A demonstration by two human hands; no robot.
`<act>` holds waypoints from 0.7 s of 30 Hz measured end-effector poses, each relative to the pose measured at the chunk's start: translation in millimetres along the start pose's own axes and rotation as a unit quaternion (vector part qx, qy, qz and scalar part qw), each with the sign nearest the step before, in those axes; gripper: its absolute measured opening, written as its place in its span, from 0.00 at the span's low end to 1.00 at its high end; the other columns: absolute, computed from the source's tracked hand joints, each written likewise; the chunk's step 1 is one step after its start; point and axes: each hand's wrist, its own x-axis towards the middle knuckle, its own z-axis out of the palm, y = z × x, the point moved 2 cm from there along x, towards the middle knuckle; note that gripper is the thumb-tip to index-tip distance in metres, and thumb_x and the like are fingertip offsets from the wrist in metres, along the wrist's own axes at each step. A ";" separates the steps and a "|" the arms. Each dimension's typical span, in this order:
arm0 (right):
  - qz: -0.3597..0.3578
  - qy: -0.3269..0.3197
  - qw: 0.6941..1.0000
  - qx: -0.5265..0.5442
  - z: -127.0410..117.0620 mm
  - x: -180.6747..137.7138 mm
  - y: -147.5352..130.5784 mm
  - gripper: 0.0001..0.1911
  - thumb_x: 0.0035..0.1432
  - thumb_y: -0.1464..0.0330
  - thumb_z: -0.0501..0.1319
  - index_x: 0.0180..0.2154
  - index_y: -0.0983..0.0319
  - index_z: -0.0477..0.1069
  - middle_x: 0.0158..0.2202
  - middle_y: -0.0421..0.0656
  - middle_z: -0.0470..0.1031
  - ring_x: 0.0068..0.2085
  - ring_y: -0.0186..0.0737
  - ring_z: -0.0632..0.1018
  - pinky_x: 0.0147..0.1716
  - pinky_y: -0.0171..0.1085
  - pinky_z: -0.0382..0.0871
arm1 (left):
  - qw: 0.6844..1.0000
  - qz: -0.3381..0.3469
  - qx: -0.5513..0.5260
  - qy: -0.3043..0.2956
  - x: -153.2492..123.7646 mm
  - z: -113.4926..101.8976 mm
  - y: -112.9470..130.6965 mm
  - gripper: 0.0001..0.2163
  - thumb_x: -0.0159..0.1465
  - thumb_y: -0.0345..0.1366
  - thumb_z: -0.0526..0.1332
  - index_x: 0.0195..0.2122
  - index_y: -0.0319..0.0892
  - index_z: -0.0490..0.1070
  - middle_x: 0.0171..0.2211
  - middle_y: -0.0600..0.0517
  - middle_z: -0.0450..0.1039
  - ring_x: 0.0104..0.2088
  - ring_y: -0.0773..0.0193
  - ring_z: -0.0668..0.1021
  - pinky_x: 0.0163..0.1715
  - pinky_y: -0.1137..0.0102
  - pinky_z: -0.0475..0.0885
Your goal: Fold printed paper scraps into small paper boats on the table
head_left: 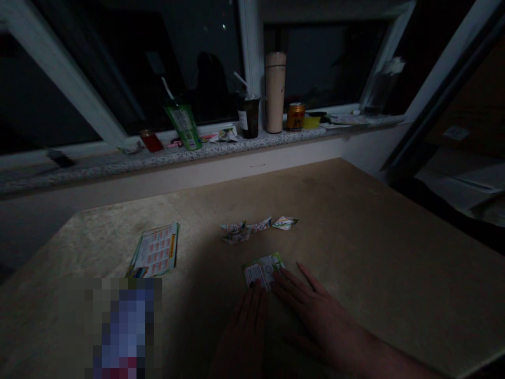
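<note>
A small printed sheet of paper (263, 267), green and white, lies flat on the table. My left hand (246, 321) rests on its near left edge, fingers stretched out. From the right, my right hand (311, 305) lies over the near right part of the paper, fingers extended and the thumb apart. Beyond the sheet sit several small folded paper boats (260, 225) in a loose cluster, made of similar printed paper. To the left is a stack of printed sheets (158, 250) with red and white blocks on top.
The brown table (335, 200) meets a wall below a speckled stone windowsill (221, 143). On the sill stand a green cup (184, 126), a dark cup (248, 118), a pink tumbler (275, 92), an orange can (295, 117) and a red jar (151, 141). A pixelated patch covers the lower left.
</note>
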 end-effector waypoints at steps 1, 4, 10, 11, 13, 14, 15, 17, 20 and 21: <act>0.000 0.001 1.000 -0.001 -0.5 0.1 -0.1 0.38 0.59 0.60 0.59 0.66 0.58 0.44 0.68 0.45 0.43 0.67 0.48 0.46 0.64 0.55 0.28 | 1.000 0.003 0.000 0.003 -0.1 0.6 0.0 0.51 0.60 0.61 0.54 0.66 0.28 0.25 0.62 0.32 0.53 0.60 0.44 0.63 0.54 0.59 0.61; -0.013 -0.010 1.000 0.007 -3.3 1.6 -1.0 0.42 0.58 0.57 0.60 0.66 0.56 0.40 0.68 0.44 0.41 0.67 0.48 0.45 0.64 0.55 0.26 | 1.000 0.007 -0.003 0.007 0.7 1.6 0.7 0.49 0.62 0.59 0.54 0.66 0.28 0.26 0.62 0.32 0.54 0.60 0.45 0.63 0.54 0.59 0.62; -0.024 -0.020 0.999 0.027 -10.2 3.8 -2.5 0.41 0.59 0.57 0.59 0.66 0.58 0.41 0.67 0.45 0.47 0.66 0.45 0.50 0.64 0.52 0.26 | 1.000 0.003 0.005 0.024 0.6 -4.3 -0.5 0.46 0.64 0.55 0.54 0.67 0.30 0.25 0.62 0.35 0.56 0.59 0.47 0.64 0.54 0.62 0.62; -0.024 -0.019 0.999 0.028 -10.1 3.9 -2.4 0.41 0.59 0.57 0.59 0.66 0.58 0.42 0.67 0.45 0.47 0.66 0.45 0.51 0.64 0.52 0.26 | 1.000 0.003 0.008 0.026 -1.2 -4.8 -2.3 0.45 0.64 0.54 0.54 0.67 0.31 0.25 0.62 0.36 0.56 0.59 0.48 0.64 0.54 0.62 0.62; -0.024 -0.016 0.999 0.032 -8.4 4.2 -1.7 0.40 0.59 0.57 0.60 0.66 0.58 0.43 0.67 0.46 0.48 0.66 0.46 0.51 0.64 0.53 0.26 | 0.999 0.006 0.019 0.030 -6.7 -4.5 -7.1 0.44 0.65 0.55 0.53 0.67 0.33 0.25 0.61 0.38 0.58 0.58 0.49 0.66 0.54 0.63 0.62; -0.024 -0.015 0.999 0.033 -7.1 4.4 -1.3 0.40 0.58 0.57 0.60 0.66 0.58 0.43 0.67 0.46 0.48 0.66 0.46 0.51 0.64 0.53 0.26 | 0.999 0.008 0.027 0.033 -9.7 -4.1 -9.9 0.45 0.64 0.56 0.53 0.67 0.32 0.25 0.61 0.37 0.59 0.58 0.49 0.66 0.53 0.63 0.62; -0.024 -0.013 0.999 0.034 -5.9 4.6 -0.8 0.40 0.58 0.56 0.60 0.66 0.57 0.43 0.67 0.46 0.48 0.66 0.46 0.51 0.64 0.53 0.27 | 0.999 0.005 0.036 0.038 -12.5 -3.8 -12.7 0.46 0.63 0.57 0.53 0.67 0.31 0.26 0.60 0.37 0.60 0.57 0.48 0.67 0.53 0.62 0.61; -0.024 -0.009 0.999 0.033 -4.0 4.9 -0.1 0.40 0.58 0.56 0.60 0.66 0.57 0.43 0.67 0.46 0.47 0.66 0.46 0.51 0.64 0.53 0.27 | 0.998 0.006 0.053 0.043 -16.6 -4.2 -16.9 0.46 0.63 0.58 0.52 0.67 0.31 0.26 0.59 0.37 0.62 0.56 0.47 0.68 0.53 0.61 0.60; -0.028 -0.007 0.999 0.022 -2.8 4.1 0.1 0.40 0.59 0.57 0.59 0.66 0.58 0.43 0.67 0.46 0.46 0.66 0.46 0.50 0.64 0.54 0.28 | 0.997 0.019 0.062 0.038 -18.0 -7.7 -18.6 0.46 0.63 0.58 0.52 0.67 0.31 0.26 0.59 0.38 0.62 0.57 0.47 0.67 0.54 0.60 0.58; -0.028 -0.006 0.999 0.015 -2.5 3.4 0.1 0.40 0.59 0.57 0.59 0.66 0.58 0.43 0.67 0.47 0.45 0.66 0.46 0.50 0.64 0.54 0.30 | 0.997 0.021 0.062 0.036 -17.7 -9.3 -18.5 0.46 0.63 0.58 0.52 0.67 0.31 0.26 0.59 0.38 0.62 0.57 0.47 0.67 0.54 0.60 0.58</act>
